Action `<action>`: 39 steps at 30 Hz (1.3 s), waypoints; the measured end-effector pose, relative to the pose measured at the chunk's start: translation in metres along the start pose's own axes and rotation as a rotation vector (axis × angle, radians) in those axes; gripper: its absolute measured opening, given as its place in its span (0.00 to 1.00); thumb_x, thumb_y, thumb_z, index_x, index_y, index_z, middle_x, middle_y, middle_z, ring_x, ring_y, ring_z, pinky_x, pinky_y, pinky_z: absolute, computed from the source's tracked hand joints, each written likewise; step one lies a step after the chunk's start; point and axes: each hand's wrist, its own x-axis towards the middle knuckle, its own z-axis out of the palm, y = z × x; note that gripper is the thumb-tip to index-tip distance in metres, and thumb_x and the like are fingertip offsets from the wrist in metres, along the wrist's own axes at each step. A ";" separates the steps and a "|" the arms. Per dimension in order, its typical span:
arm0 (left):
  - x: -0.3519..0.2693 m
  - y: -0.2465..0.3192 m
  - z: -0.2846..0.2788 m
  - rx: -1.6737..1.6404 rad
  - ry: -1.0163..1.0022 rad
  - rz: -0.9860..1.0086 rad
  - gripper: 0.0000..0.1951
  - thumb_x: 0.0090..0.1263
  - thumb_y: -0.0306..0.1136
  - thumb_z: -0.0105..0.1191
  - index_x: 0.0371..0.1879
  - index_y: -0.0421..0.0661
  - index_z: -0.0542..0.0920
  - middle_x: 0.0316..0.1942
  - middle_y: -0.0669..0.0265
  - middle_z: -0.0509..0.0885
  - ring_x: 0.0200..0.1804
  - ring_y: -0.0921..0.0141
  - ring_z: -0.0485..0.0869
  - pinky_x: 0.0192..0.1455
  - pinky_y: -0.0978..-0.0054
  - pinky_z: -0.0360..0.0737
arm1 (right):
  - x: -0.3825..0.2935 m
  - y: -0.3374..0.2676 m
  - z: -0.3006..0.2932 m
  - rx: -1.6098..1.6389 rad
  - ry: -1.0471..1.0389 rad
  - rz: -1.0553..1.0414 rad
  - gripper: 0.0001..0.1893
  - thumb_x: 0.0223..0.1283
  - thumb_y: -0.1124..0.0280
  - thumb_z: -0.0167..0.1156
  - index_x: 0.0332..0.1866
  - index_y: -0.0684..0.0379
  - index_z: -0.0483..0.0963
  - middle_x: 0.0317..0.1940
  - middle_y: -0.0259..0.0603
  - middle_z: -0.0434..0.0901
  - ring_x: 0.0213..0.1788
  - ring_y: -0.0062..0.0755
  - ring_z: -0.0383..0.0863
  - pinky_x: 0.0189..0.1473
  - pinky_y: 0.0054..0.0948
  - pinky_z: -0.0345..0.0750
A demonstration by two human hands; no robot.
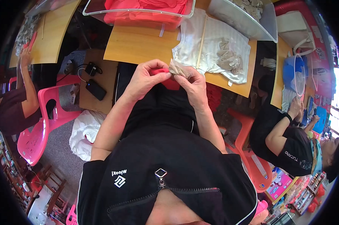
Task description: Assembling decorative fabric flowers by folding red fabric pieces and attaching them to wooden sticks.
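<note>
Just past the near edge of the wooden table (141,45), my left hand (148,80) pinches a piece of red fabric (169,84) between thumb and fingers. My right hand (194,85) grips a crumpled beige piece of sheer fabric (177,69) right beside it, and the two pieces meet between my thumbs. On the table to the right lies a white striped garment (214,36) with a thin wooden stick (202,42) across it. Several crumpled beige pieces (230,57) rest on that garment.
A clear plastic bin (138,10) of red pieces and another bin (242,21) of beige pieces stand at the back. Co-workers sit at left (16,104) and right (282,140). A pink chair (45,118), an orange chair (244,152) and a cardboard box (97,84) with a power bank flank me.
</note>
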 end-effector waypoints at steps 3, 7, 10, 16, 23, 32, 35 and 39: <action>0.000 -0.005 0.000 -0.162 0.050 -0.032 0.05 0.65 0.27 0.59 0.37 0.40 0.80 0.32 0.69 0.83 0.35 0.80 0.81 0.42 0.83 0.78 | 0.002 0.002 0.003 0.060 0.040 -0.076 0.16 0.56 0.78 0.66 0.50 0.63 0.74 0.40 0.32 0.80 0.41 0.16 0.77 0.46 0.17 0.74; 0.002 -0.010 0.005 -0.232 0.146 -0.063 0.05 0.67 0.28 0.58 0.38 0.40 0.80 0.33 0.69 0.83 0.35 0.80 0.81 0.40 0.84 0.77 | 0.001 -0.011 0.015 0.205 0.134 0.001 0.13 0.56 0.81 0.64 0.47 0.64 0.74 0.38 0.33 0.81 0.42 0.19 0.79 0.48 0.19 0.75; 0.003 -0.010 0.014 -0.195 0.183 -0.001 0.05 0.68 0.28 0.57 0.38 0.40 0.80 0.32 0.70 0.83 0.34 0.82 0.80 0.39 0.85 0.77 | 0.001 -0.009 0.011 0.316 0.136 0.023 0.13 0.56 0.83 0.63 0.46 0.64 0.74 0.38 0.34 0.81 0.42 0.20 0.80 0.49 0.20 0.76; 0.005 -0.018 0.019 -0.133 0.250 0.121 0.05 0.70 0.28 0.55 0.38 0.40 0.80 0.32 0.72 0.82 0.35 0.84 0.78 0.40 0.87 0.75 | 0.004 0.002 0.004 0.370 0.127 -0.040 0.14 0.55 0.84 0.63 0.48 0.65 0.74 0.40 0.38 0.81 0.43 0.21 0.81 0.49 0.20 0.77; 0.006 -0.023 0.020 -0.025 0.247 0.194 0.06 0.71 0.29 0.54 0.40 0.40 0.79 0.33 0.73 0.81 0.36 0.84 0.77 0.41 0.87 0.74 | 0.000 0.000 0.000 0.220 0.137 -0.010 0.13 0.55 0.81 0.65 0.46 0.64 0.76 0.37 0.35 0.82 0.40 0.19 0.81 0.47 0.20 0.77; 0.004 -0.020 0.021 0.133 0.193 0.248 0.06 0.72 0.30 0.54 0.41 0.41 0.78 0.33 0.74 0.80 0.36 0.85 0.76 0.40 0.87 0.73 | -0.002 -0.019 0.005 -0.151 0.188 -0.040 0.11 0.56 0.79 0.66 0.45 0.65 0.77 0.38 0.33 0.82 0.40 0.16 0.80 0.46 0.16 0.76; 0.004 -0.022 0.019 0.127 0.181 0.240 0.06 0.72 0.30 0.53 0.42 0.41 0.78 0.32 0.74 0.81 0.36 0.85 0.76 0.41 0.87 0.73 | -0.002 -0.014 -0.001 -0.195 0.160 -0.031 0.11 0.56 0.78 0.66 0.45 0.65 0.78 0.37 0.32 0.83 0.39 0.14 0.79 0.45 0.17 0.76; 0.004 -0.027 0.019 0.143 0.200 0.291 0.05 0.71 0.28 0.55 0.39 0.40 0.79 0.38 0.70 0.79 0.39 0.82 0.77 0.43 0.85 0.73 | -0.002 -0.019 -0.006 -0.274 0.123 -0.019 0.10 0.55 0.79 0.66 0.43 0.64 0.79 0.36 0.33 0.83 0.40 0.17 0.80 0.44 0.19 0.77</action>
